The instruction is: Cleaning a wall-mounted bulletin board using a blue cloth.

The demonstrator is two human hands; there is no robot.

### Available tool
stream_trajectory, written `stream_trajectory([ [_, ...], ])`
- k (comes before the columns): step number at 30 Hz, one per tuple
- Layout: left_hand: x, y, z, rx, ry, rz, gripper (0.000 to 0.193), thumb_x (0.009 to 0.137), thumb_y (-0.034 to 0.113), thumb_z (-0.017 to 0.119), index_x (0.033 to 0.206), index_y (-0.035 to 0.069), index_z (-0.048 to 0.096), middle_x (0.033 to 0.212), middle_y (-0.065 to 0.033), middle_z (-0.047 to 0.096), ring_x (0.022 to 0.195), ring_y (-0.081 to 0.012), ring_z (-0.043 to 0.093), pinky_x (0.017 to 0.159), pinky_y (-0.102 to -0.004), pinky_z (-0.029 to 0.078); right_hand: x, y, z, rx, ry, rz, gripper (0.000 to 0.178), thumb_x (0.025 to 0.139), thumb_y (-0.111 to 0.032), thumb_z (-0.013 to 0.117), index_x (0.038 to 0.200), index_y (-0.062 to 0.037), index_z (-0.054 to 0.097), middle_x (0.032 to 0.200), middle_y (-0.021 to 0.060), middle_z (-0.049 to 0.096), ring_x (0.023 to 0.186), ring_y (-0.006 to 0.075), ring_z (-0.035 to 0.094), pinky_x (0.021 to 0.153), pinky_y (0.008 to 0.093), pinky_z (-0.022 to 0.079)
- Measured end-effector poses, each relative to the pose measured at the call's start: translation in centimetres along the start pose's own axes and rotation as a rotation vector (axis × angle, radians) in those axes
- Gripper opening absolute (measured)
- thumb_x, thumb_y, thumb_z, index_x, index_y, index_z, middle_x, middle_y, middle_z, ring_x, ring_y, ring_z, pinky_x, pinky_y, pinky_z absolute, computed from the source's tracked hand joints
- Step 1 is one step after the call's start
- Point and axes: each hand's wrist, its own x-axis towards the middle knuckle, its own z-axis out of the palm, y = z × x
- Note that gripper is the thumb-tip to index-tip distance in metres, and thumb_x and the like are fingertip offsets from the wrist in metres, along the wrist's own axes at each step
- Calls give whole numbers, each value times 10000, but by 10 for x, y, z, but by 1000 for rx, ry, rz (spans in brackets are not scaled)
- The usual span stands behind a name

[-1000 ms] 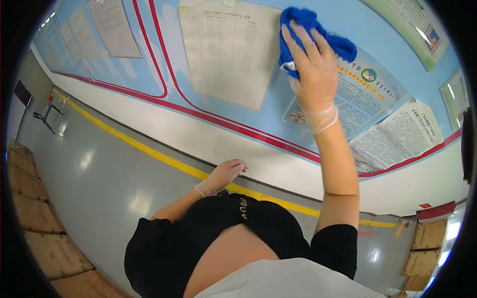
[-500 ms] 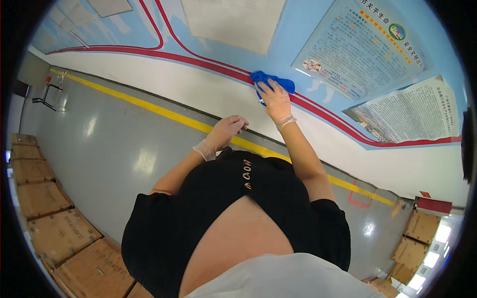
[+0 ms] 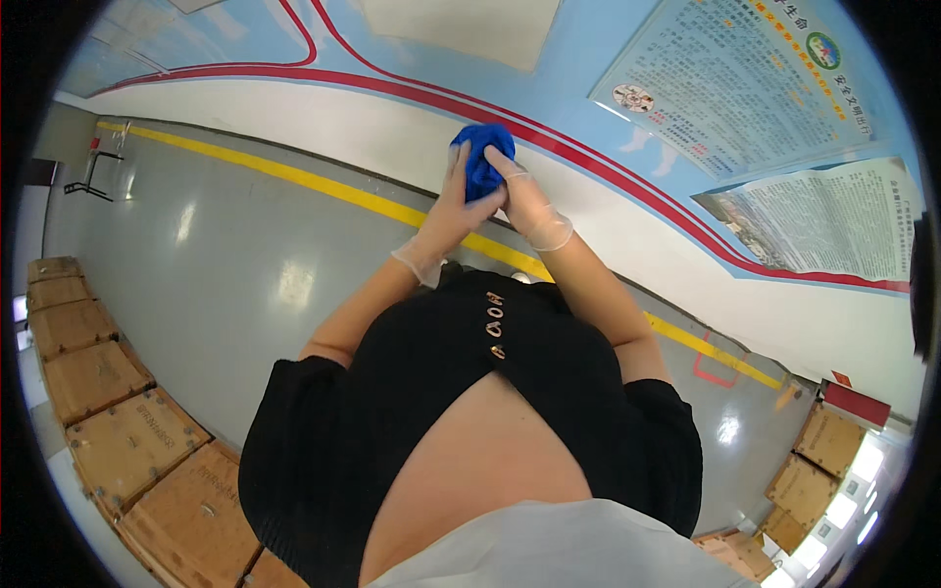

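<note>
A bunched blue cloth [image 3: 480,162] is held between my two hands, in front of the wall's white lower part. My left hand [image 3: 453,211], in a clear thin glove, grips the cloth from its left side. On the right side my right hand [image 3: 524,204], gloved the same way, has its thumb and fingers closed on the cloth. The heels of both hands come close together beneath it. Some fingertips are hidden behind the folds.
Along the blue-and-white wall [image 3: 343,118] run red stripes, with posters [image 3: 740,88] at the right. A yellow line [image 3: 294,176] marks the grey floor. Wooden crates [image 3: 137,446] stand at the left, more crates [image 3: 828,441] at the right. A black metal frame [image 3: 93,176] is far left.
My right hand has come off the wall's red stripe, moving left and toward me with the cloth. My left hand has risen to the cloth and taken hold of it too.
</note>
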Motion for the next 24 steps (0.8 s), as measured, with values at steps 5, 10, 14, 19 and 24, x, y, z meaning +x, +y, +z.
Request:
stream_trajectory([
  [5,48,44,-3,82,95,35,490,820,80,627,1299,76,527,1215,-138,543,1035,-378,576,886,-445,469,-52,-40,5,-302,-72,-192,571,983,-371,509,1455,-65,409,1388,111,511,1174,201,555,1012,352,400],
  [10,76,81,27,771,-146,874,476,816,139,573,1286,212,565,1276,-67,528,892,-239,587,733,-358,484,-104,-45,-47,-496,250,-425,555,1013,-320,462,1407,69,410,1344,211,534,1113,243,612,985,364,432],
  [14,117,58,52,937,-209,1339,396,872,161,522,1248,263,589,1268,28,525,814,-167,552,671,-317,457,-157,-51,-69,-554,462,-359,419,1012,-277,459,1293,10,578,1198,115,645,1035,177,603,941,321,442],
  [19,154,40,-8,1073,-302,1400,350,874,179,545,1202,282,612,1146,108,529,826,-145,528,677,-305,464,-206,-34,-101,-369,691,-412,399,981,-284,524,1264,-17,611,1085,75,678,947,165,618,909,301,454],
  [24,165,6,-108,1301,-68,1188,365,813,192,595,1123,376,652,1057,80,518,826,-160,525,669,-307,464,-210,-17,-106,-194,798,-393,370,975,-253,533,1240,-10,620,1054,71,682,936,157,620,896,285,458],
])
